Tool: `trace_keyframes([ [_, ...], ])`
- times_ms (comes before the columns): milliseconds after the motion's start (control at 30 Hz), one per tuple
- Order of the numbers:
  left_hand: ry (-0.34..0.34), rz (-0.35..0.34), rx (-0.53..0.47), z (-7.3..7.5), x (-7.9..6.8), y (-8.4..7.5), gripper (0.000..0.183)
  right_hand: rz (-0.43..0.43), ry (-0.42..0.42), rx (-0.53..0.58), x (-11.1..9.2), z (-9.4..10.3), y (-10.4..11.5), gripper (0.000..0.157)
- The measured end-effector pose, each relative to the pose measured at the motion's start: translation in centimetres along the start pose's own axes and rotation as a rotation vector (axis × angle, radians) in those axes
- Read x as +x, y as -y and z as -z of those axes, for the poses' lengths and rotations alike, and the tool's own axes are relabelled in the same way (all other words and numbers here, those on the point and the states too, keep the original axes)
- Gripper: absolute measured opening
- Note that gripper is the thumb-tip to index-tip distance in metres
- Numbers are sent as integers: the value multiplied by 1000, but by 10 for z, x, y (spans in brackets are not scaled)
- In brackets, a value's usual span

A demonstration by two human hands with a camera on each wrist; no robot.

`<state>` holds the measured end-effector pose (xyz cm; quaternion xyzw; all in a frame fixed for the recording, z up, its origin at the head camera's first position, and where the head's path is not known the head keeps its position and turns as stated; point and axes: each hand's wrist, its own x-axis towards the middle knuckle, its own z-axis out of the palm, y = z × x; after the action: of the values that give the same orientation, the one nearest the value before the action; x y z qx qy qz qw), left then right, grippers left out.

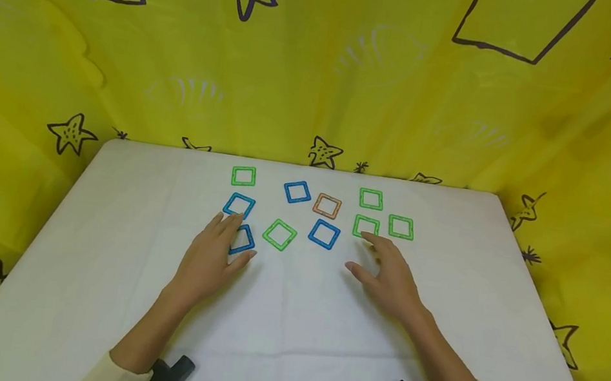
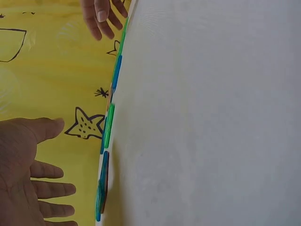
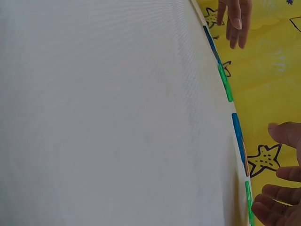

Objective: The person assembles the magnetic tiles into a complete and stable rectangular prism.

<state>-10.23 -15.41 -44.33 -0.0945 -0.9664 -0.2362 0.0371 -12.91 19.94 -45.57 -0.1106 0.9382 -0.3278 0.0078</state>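
Observation:
My left hand (image 1: 209, 260) hovers with spread, relaxed fingers, partly covering a blue square frame (image 1: 250, 237). Another blue frame (image 1: 244, 197) lies just beyond its fingertips. On the other side, my right hand (image 1: 394, 281) is held with fingers loosely bent and nothing in them. Its fingertips overlap the near edge of a green square frame (image 1: 367, 218) in the head view. In the left wrist view the left hand (image 2: 19, 160) appears raised off the tabletop, and the right wrist view shows the right hand (image 3: 282, 193) likewise.
Between the hands lie a green frame (image 1: 271, 227), a blue frame (image 1: 317, 241) and an orange frame (image 1: 329, 196). Farther back are a green frame (image 1: 245, 168), a blue frame (image 1: 299, 183) and other green ones. A white-covered table (image 1: 287, 318) meets a yellow patterned curtain (image 1: 297, 85).

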Motion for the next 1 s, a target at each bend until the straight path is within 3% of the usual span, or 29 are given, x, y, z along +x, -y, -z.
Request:
trace_keyframes([
  [467, 27, -27, 27, -20, 25, -22, 69, 69, 9, -65, 24, -14, 10, 64],
  [1000, 55, 18, 140, -35, 40, -32, 72, 81, 5, -159, 38, -29, 21, 58],
])
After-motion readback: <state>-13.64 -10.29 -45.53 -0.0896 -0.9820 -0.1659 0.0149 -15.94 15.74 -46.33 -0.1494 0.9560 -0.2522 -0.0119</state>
